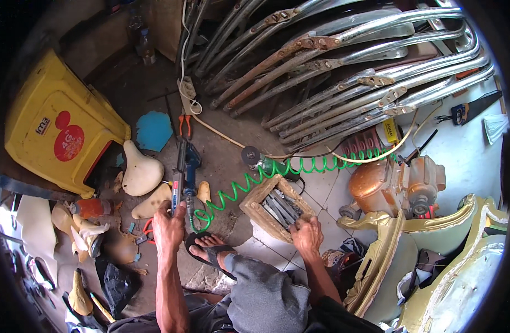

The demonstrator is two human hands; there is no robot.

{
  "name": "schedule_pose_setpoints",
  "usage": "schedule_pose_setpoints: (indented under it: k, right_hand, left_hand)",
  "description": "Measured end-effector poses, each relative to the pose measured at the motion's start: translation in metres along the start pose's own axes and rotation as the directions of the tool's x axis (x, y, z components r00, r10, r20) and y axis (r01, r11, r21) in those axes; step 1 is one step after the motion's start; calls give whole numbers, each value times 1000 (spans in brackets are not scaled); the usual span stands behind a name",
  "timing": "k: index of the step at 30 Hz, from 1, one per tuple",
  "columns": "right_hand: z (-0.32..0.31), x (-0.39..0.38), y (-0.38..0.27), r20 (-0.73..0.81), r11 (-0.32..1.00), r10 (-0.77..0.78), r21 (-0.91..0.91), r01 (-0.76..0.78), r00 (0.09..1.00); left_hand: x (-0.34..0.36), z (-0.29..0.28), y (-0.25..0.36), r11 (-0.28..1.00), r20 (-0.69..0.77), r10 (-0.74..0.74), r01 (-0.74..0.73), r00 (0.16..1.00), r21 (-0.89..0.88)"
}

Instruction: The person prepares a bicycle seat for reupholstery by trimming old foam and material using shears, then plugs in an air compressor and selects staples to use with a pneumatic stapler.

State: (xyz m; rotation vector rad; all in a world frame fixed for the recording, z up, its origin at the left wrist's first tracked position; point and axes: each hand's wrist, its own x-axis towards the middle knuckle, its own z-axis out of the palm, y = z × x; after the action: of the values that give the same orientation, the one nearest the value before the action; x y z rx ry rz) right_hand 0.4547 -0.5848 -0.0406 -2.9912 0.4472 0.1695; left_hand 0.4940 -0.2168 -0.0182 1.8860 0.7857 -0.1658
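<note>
My left hand (169,225) is closed around the near end of a blue pneumatic staple gun (190,175), which points away from me with its long magazine on the left. A green coiled air hose (235,195) joins the gun near my fingers. My right hand (306,235) reaches over the near right corner of a small wooden box (255,204), fingers curled down to the contents. Inside lie grey and white strips (281,206) that look like staple sticks. Whatever the fingertips pinch is hidden. My sandalled foot (210,251) rests between both hands.
Stacked chrome chair frames (344,61) fill the far right. An orange-brown air compressor (377,183) and gold-trimmed chair parts (382,255) stand at right. To the left are a yellow plastic stool (66,122), a cream bicycle saddle (141,169), orange-handled pliers (184,126) and scraps.
</note>
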Motion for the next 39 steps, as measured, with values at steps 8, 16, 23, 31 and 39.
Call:
schedule_pose_setpoints:
  k: [8, 16, 23, 31, 39]
  right_hand:
    - [-9, 7, 7, 120, 927, 99, 351, -135, 988]
    - [52, 17, 48, -54, 830, 253, 524, -188, 966]
    - [40, 14, 36, 125, 798, 308, 505, -328, 943]
    - [29, 17, 21, 174, 831, 339, 406, -381, 924]
    - [64, 21, 62, 67, 480, 154, 867, -134, 986]
  left_hand:
    - [-11, -1, -2, 998, 34, 15, -17, 999, 56]
    - [-5, 8, -18, 997, 22, -9, 7, 1000, 76]
    - [19, 12, -49, 881, 118, -85, 130, 989, -454]
    - [44, 36, -162, 839, 102, -66, 111, 993, -532]
    - [44, 59, -124, 891, -412, 407, -254, 815, 376]
